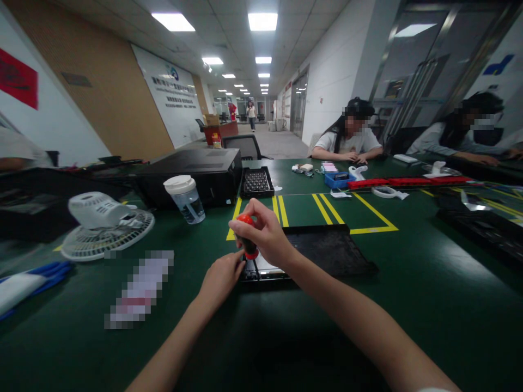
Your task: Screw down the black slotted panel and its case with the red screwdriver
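Note:
My right hand (265,237) is closed around a screwdriver with a red and black handle (248,234), held upright over the left end of a flat black device (261,271) that lies on the green table. My left hand (223,277) rests with its fingers bent against the device's left edge, right beside the screwdriver's lower part. The device sits on the near edge of a black tray (330,250). The screwdriver's tip is hidden behind my hands.
A white desk fan (107,226) lies at the left, a lidded plastic cup (186,198) and a black box (192,171) behind it. A black parts tray (256,182), a blue box (339,179) and red strip (408,182) sit farther back. Two people sit at the far right.

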Tool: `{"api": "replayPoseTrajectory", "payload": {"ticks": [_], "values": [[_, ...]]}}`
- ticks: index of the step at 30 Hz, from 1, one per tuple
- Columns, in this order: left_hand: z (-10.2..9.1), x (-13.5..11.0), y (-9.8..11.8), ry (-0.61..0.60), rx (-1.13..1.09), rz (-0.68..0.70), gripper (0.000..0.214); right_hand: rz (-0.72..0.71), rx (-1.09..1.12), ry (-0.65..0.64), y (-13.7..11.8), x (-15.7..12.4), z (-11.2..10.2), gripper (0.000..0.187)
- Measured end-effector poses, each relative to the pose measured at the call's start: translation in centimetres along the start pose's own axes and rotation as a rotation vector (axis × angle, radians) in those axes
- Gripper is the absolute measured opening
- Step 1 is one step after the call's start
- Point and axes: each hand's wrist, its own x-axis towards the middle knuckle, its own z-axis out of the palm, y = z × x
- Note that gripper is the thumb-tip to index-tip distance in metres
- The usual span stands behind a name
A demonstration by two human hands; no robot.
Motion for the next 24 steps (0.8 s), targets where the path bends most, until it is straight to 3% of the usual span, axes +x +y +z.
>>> {"api": "replayPoseTrajectory", "payload": {"ticks": [24], "values": [[-0.5,-0.2,0.2,-0.023,-0.034,-0.014,0.024,-0.055,-0.33,0.297,0.3,-0.7,2.0,0.029]]}}
